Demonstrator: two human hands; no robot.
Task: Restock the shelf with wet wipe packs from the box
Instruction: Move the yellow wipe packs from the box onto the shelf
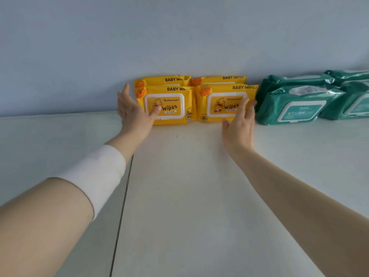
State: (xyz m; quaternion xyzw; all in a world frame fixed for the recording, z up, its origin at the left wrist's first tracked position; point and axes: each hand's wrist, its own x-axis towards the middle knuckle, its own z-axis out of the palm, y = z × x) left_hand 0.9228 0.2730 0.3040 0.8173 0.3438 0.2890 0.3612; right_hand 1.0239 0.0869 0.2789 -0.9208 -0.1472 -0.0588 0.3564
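Note:
Several yellow baby-wipe packs stand on edge against the back wall in two rows on the white shelf [179, 186]. The front left yellow pack [169, 100] and the front right yellow pack [221, 102] lean side by side. My left hand [133, 110] lies flat against the left end of the front left pack, its thumb on the pack's face and its fingers straight. My right hand [238, 126] has straight fingers touching the right part of the front right pack. The box is out of view.
Several teal wet-wipe packs [295, 104] lie to the right along the wall, close to the right yellow pack. A seam [121, 206] runs through the shelf surface on the left. The pale blue wall [179, 37] closes the back.

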